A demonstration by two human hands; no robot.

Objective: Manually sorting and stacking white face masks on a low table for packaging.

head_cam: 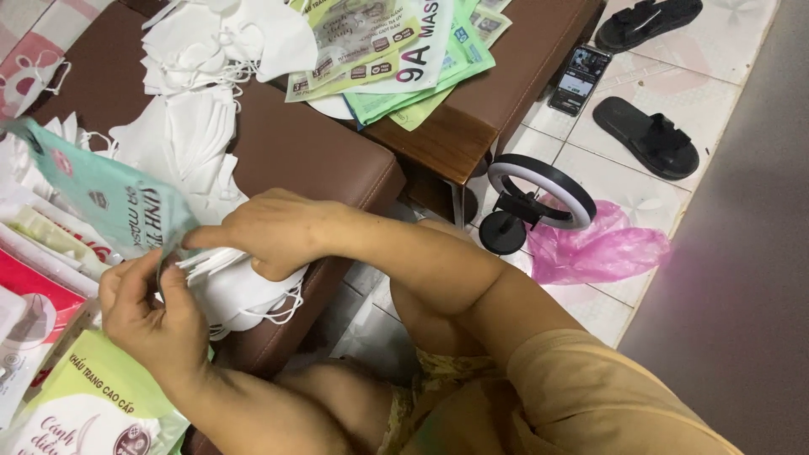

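My left hand (152, 316) pinches the open mouth of a teal plastic pouch (101, 194) that slants up to the left. My right hand (270, 232) grips a stack of folded white face masks (244, 291), its edge pushed against the pouch opening. Ear loops dangle below the stack. Both hands work above the front edge of a brown padded seat (312, 152).
Loose white masks (202, 93) are piled on the seat. Green and white printed pouches (396, 59) lie on a wooden table (455, 139). More pouches (76, 404) lie at the left. On the tiled floor are a ring light (539, 202), a pink bag (607, 248), a phone (579, 77) and black sandals (649, 135).
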